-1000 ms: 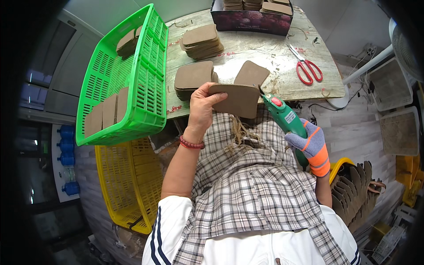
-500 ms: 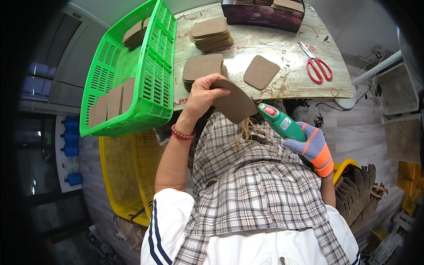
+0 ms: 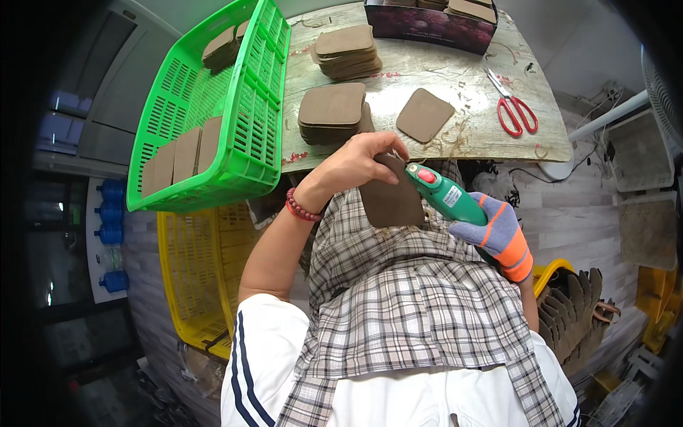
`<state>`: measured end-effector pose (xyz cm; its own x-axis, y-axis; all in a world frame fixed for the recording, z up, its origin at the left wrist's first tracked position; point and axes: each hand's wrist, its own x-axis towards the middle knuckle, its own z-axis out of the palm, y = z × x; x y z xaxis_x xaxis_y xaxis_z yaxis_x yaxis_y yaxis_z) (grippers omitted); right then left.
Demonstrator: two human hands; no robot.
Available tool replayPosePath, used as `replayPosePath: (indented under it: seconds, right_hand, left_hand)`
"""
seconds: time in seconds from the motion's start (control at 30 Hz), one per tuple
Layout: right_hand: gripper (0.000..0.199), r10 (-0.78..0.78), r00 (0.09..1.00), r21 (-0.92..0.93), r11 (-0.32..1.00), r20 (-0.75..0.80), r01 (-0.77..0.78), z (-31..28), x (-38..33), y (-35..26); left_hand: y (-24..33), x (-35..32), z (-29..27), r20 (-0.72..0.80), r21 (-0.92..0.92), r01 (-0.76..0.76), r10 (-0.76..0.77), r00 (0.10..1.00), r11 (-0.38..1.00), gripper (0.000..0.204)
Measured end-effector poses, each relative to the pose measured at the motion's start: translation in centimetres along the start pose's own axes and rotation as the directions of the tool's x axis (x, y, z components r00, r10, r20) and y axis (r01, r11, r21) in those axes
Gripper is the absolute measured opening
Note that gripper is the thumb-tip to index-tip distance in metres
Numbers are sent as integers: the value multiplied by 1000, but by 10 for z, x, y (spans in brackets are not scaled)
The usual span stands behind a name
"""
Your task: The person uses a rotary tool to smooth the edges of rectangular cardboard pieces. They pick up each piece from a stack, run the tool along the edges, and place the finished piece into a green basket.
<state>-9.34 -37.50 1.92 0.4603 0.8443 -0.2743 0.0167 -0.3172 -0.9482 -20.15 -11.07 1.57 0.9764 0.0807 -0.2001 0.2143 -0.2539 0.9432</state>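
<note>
Beside one table [image 3: 462, 75], two hands [image 3: 356, 165] [image 3: 499, 231] hold one pad [image 3: 388, 203], one tool [image 3: 457, 202].

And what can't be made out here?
Head view:
Upper end of the brown, rounded flat piece: partly covered by the bare left hand.
Grip of the green handheld tool: mostly inside the orange and purple gloved right hand.
Whether that tool's tip touches the piece: too small.
Far side of the dark, flowery box: cut by the top edge.

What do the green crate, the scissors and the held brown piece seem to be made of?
Green crate: probably glossy molded plastic, by its slotted walls. Scissors: silvery metal blades; smooth red handles, likely plastic. Held brown piece: matt, thin sheet; perhaps leather or fabric, unclear.
</note>
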Motion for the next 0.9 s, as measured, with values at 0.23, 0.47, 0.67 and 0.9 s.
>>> replayPosePath:
  seconds: [0.23,0.47,0.67,0.9]
  right_hand:
    - [48,-23,999,22,999,-24,24,0,4,5]
    - [34,-12,972,62,998,-233,28,-20,3,15]
    - [31,41,946,109,994,-321,-6,-32,0,27]
    - [33,68,906,146,989,-418,-7,-42,0,37]
  left_hand:
    - [-32,-17,6,-24,-341,140,-157,987,929,54]
    - [-37,-5,-107,-743,-296,-385,42,668,874,29]
    - [-5,32,-50,-487,870,314,755,439,379,42]
    - [-55,118,71,-551,819,352,448,705,453,57]
